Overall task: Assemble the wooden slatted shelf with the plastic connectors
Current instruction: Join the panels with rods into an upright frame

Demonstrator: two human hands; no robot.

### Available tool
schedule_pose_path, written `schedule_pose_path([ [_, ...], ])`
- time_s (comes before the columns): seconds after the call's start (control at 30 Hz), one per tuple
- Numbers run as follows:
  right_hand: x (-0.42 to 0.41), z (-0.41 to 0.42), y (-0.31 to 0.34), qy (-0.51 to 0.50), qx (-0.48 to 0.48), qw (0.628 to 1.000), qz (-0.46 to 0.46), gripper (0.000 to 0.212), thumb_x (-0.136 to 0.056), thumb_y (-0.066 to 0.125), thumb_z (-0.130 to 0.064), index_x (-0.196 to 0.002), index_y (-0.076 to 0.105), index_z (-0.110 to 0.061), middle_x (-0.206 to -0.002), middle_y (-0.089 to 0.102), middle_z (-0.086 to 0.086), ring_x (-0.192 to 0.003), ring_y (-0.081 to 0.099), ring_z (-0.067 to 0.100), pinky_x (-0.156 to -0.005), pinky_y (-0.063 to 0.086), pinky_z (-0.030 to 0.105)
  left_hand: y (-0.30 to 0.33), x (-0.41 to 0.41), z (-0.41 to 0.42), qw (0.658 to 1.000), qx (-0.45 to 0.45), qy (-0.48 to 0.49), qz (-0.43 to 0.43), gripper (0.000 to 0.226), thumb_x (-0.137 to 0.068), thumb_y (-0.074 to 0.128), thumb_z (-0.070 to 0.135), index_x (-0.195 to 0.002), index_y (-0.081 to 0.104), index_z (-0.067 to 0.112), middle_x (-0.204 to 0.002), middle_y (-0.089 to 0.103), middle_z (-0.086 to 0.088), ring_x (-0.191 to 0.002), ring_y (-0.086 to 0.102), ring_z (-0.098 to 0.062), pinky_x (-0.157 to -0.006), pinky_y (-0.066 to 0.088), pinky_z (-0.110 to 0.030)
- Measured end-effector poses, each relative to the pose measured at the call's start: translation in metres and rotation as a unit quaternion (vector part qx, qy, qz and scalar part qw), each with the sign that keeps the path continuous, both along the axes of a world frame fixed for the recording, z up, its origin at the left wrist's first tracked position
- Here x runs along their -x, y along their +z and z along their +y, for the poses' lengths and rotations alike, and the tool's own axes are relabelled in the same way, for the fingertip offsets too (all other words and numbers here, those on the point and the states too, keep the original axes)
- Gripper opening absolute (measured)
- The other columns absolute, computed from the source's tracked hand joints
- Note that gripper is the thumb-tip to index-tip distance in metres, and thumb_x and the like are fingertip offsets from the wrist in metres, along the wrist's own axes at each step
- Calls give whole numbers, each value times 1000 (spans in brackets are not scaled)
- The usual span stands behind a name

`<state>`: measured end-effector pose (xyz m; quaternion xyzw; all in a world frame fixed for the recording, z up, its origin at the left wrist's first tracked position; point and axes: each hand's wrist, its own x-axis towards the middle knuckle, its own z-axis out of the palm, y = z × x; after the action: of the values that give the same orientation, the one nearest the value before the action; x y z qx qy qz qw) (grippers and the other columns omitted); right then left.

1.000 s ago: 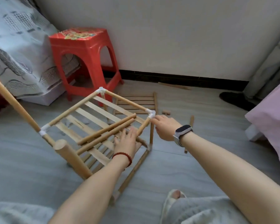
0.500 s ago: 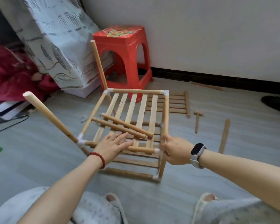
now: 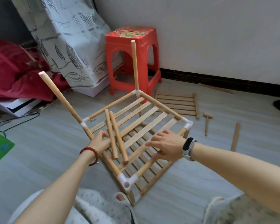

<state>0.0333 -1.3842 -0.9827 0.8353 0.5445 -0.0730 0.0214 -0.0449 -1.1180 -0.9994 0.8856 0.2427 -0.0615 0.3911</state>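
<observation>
Loosely, 2 dowels (image 3: 116, 136) lie across the shelf (image 3: 136, 120) between 2 hands (image 3: 166, 146).

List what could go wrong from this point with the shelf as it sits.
1. The two loose dowels lie unsecured across the top slats; if the frame tips, they could roll off or slip between the slats.
2. The near corner connector shows an empty socket, so that corner may flex or pull apart under pressure from the left hand or right hand.
3. The two upright posts end free, so they may lean or loosen.
</observation>
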Motion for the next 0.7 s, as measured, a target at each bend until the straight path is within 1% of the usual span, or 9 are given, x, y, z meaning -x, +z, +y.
schedule_pose_path([
  [0.03,-7,-7,0,-7,36,999,0,49,-96,38,-48,-140,39,-27,-124,48,4,-104,50,23,-91,43,37,1,-3,-10,995,75,49,-38,50,-86,59,42,-128,44,20,-131,46,-7,-121,43,-27,-102,35,-42],
  [0.07,-9,-12,-2,-20,60,998,13,48,-97,35,-48,-142,35,-29,-123,47,5,-99,51,23,-88,45,37,-3,-4,-20,994,78,53,-47,70,-85,58,51,-141,29,23,-144,35,-7,-132,31,-28,-108,29,-48],
  [0.13,-11,-13,-6,-31,66,997,33,47,-99,30,-45,-144,29,-32,-119,49,6,-87,49,22,-82,43,34,-10,-7,-36,999,-47,8,13,89,-82,47,70,-149,0,36,-157,10,-2,-144,3,-27,-112,12,-58],
  [0.2,-12,-12,-11,-21,66,997,20,51,-100,28,-46,-148,24,-29,-116,51,7,-86,46,22,-82,36,34,-14,-13,-35,984,-161,-40,69,94,-78,41,77,-147,-12,41,-159,-4,1,-145,-6,-29,-111,6,-61],
  [0.27,-12,-15,-15,-7,77,997,-18,56,-100,26,-47,-150,16,-25,-113,53,8,-96,49,26,-81,32,34,-14,-23,-32,973,-202,-73,88,89,-81,40,74,-147,-10,42,-159,-6,3,-145,-7,-30,-111,3,-63],
  [0.33,-4,-20,-20,-15,67,997,-33,58,-99,24,-47,-150,14,-21,-109,56,10,-96,52,26,-78,30,33,-14,-33,-34,963,-228,-111,89,75,-88,34,68,-147,-5,43,-159,-6,5,-145,-6,-28,-110,-1,-64],
  [0.47,24,-19,-34,-88,33,995,25,60,-98,28,-48,-149,17,-18,-106,57,12,-86,54,28,-74,37,35,-21,-65,-45,958,-238,-143,66,60,-97,29,52,-149,2,38,-157,11,10,-146,5,-21,-107,-5,-66],
  [0.6,18,-15,-25,-159,11,985,67,52,-99,31,-46,-143,31,-18,-122,51,10,-108,49,29,-90,37,39,-28,-92,-67,949,-294,-112,9,52,-100,34,36,-148,16,31,-142,39,2,-135,30,-20,-111,8,-61],
  [0.7,5,-19,-12,-207,-77,972,84,40,-101,30,-34,-137,43,-19,-119,51,4,-107,48,21,-90,36,33,-27,-98,-81,931,-348,-97,-55,53,-98,40,28,-147,19,30,-128,46,0,-120,42,-21,-105,25,-43],
])
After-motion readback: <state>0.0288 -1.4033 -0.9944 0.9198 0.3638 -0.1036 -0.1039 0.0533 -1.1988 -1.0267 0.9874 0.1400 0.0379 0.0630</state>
